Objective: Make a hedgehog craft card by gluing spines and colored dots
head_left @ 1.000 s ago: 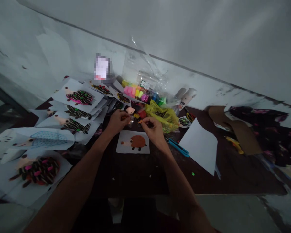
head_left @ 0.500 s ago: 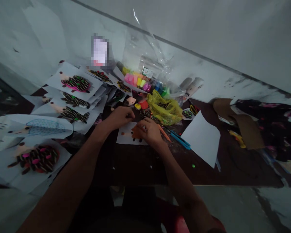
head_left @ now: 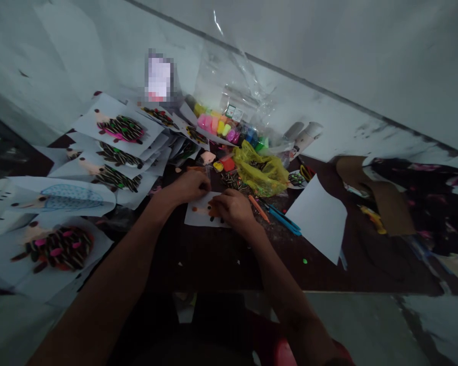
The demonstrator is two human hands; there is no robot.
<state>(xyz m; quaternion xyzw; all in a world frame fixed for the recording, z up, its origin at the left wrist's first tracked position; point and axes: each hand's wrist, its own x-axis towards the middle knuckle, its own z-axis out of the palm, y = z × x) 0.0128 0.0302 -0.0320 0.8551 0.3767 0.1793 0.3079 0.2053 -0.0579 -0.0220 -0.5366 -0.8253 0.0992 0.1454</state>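
A small white sheet of paper (head_left: 198,220) lies on the dark table in front of me, bearing a clay hedgehog figure with an orange body (head_left: 212,210) and dark feet. My right hand (head_left: 234,209) covers much of that body, its fingers bent together and touching the clay; whatever is between the fingertips is hidden. At the sheet's upper left, my left hand (head_left: 192,185) has curled, closed fingers, and I cannot see what they hold. Just beyond both hands lies a pile of striped seeds (head_left: 232,181).
Behind the seeds sits a yellow plastic bag (head_left: 265,175), near a clear bag of colored clay (head_left: 229,127). Finished seed hedgehogs on paper (head_left: 57,249) are stacked at left. An orange tool (head_left: 258,208), blue scissors (head_left: 284,221) and a white sheet (head_left: 316,218) lie to the right.
My right hand has drawn its fingers closer together and turned over the orange clay. My left hand has dipped slightly. More of the seed pile shows between them.
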